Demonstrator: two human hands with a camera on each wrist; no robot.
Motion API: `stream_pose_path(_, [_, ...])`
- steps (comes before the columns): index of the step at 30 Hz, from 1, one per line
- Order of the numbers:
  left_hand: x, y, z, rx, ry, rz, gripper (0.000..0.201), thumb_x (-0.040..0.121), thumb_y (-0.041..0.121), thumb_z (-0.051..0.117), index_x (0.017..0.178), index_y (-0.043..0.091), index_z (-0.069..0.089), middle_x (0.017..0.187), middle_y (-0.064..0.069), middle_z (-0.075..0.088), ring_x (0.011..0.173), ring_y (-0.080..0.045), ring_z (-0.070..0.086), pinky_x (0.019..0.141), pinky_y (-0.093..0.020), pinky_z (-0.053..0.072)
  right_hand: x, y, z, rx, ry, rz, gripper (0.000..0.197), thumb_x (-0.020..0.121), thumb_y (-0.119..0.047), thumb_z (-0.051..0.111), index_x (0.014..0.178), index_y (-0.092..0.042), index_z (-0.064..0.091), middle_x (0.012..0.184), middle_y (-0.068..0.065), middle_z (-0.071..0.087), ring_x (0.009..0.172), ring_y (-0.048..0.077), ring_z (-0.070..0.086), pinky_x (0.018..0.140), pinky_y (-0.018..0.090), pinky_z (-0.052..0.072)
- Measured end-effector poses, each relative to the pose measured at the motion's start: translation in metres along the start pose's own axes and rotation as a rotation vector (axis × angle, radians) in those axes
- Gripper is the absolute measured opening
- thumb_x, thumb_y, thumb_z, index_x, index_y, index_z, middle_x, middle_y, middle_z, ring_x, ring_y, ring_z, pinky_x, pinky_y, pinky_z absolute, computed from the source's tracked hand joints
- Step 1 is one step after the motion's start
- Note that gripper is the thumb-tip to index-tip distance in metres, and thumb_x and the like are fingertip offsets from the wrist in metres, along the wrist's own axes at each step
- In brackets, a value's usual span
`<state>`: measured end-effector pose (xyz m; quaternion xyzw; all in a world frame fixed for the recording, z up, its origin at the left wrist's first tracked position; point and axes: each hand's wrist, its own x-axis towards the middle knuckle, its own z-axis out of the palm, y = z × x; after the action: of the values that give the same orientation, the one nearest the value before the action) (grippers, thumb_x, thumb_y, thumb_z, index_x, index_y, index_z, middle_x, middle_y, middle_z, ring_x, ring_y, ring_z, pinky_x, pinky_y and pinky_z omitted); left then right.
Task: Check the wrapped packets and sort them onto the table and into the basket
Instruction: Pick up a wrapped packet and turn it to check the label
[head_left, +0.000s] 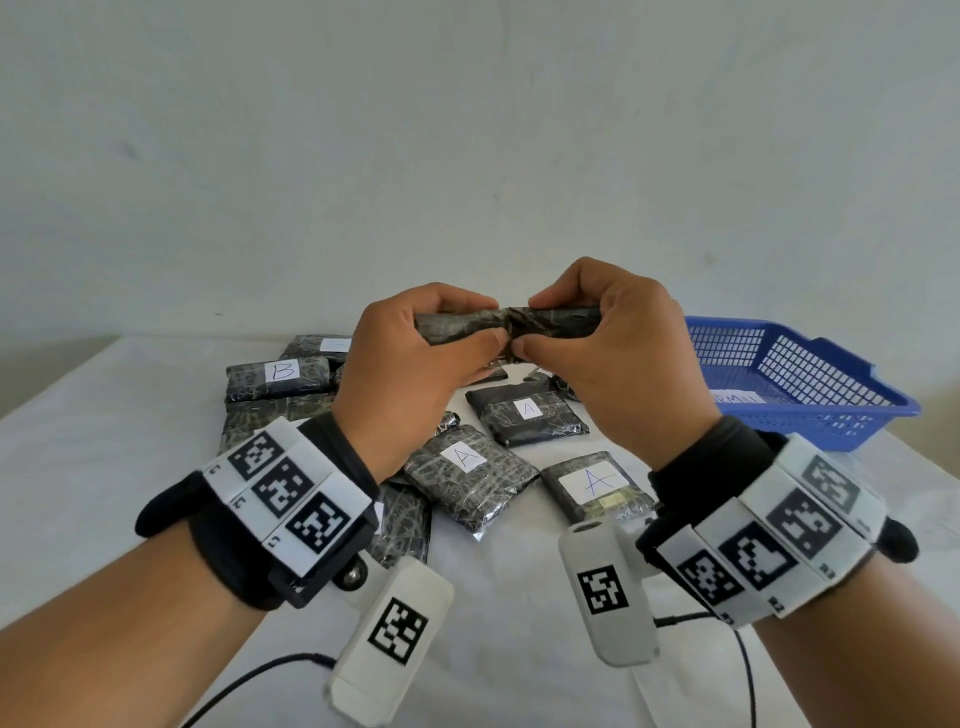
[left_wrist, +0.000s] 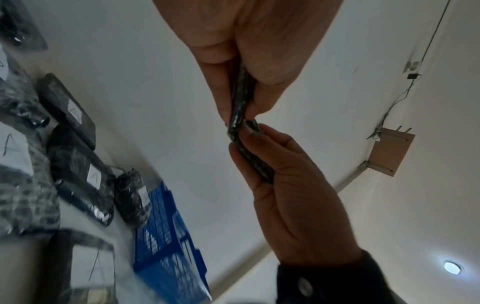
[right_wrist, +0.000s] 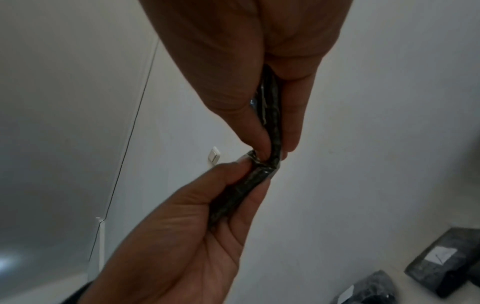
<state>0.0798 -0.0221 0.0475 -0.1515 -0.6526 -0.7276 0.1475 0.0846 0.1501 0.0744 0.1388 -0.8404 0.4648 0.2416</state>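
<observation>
Both hands are up in the air over the pile right now, each pinching one end of a dark wrapped packet (head_left: 506, 325) that's turned edge-on, well above the surface (head_left: 104, 426). Left hand (head_left: 410, 364) has thumb on the near face and fingers curled over the top; right hand (head_left: 613, 353) mirrors it, and the fingertips of both nearly meet at a crumpled seam in the middle. My guess is this is the checking part: feeling along the wrap and hunting for the label. No label shows on this one from any view, so I'd roll it toward the face instead of squeezing harder, since that thin film looks like it creases and could tear at the seam. Keep the pinch light and out near the ends. Below the packet, the others lie on the surface with paper labels: three marked A (head_left: 528, 409) and one B (head_left: 283, 371) readable. The blue basket (head_left: 810, 384) sits to the right of the pile, with only a white slip showing inside.
</observation>
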Motion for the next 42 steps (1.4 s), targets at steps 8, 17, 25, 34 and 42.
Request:
stream_pose_path(8, [0.002,0.000,0.003,-0.026,0.060,-0.056,0.013,0.082,-0.003,0.081,0.089,0.006,0.076,0.077,-0.007,0.078,0.073,-0.021,0.077,0.066,-0.027,0.063,-0.004,0.002,0.007,0.005,0.016,0.005,0.017,0.078,-0.012,0.087,0.084,-0.018,0.072,0.075,-0.001,0.076,0.070,0.020,0.074,0.065,0.042,0.062])
stream_pose_path(17, [0.001,-0.006,0.002,0.077,0.033,-0.096,0.012,0.086,-0.004,0.075,0.094,0.005,0.075,0.086,-0.011,0.078,0.077,-0.019,0.078,0.068,-0.029,0.063,0.001,0.006,0.012,0.180,0.053,0.176,0.018,0.080,-0.010,0.088,0.077,-0.013,0.070,0.076,0.017,0.076,0.075,0.040,0.076,0.069,0.058,0.064])
stream_pose_path(25, [0.008,0.009,-0.013,-0.346,-0.008,-0.462,0.009,0.087,-0.005,0.068,0.095,-0.008,0.069,0.082,-0.017,0.074,0.063,-0.018,0.075,0.050,-0.018,0.058,-0.012,0.014,-0.009,0.907,-0.294,0.282,0.048,0.081,0.004,0.069,0.127,-0.006,0.058,0.133,0.019,0.070,0.126,0.031,0.068,0.106,0.044,0.056])
stream_pose_path(34, [0.006,0.016,0.000,-0.659,-0.083,-0.368,0.027,0.078,0.022,0.071,0.097,0.003,0.067,0.105,-0.019,0.077,0.095,-0.027,0.076,0.078,-0.027,0.064,-0.004,0.011,-0.011,1.105,-0.030,0.299,0.027,0.086,-0.022,0.064,0.099,0.002,0.067,0.101,0.022,0.078,0.100,0.030,0.077,0.092,0.039,0.064])
stream_pose_path(42, [0.009,0.018,0.010,-0.656,-0.006,-0.233,0.021,0.087,0.022,0.066,0.093,0.002,0.067,0.094,-0.013,0.078,0.091,-0.021,0.078,0.082,-0.027,0.063,-0.007,0.002,-0.009,1.149,0.023,0.264,0.018,0.085,-0.015,0.067,0.097,-0.002,0.066,0.103,0.019,0.078,0.096,0.026,0.077,0.088,0.034,0.063])
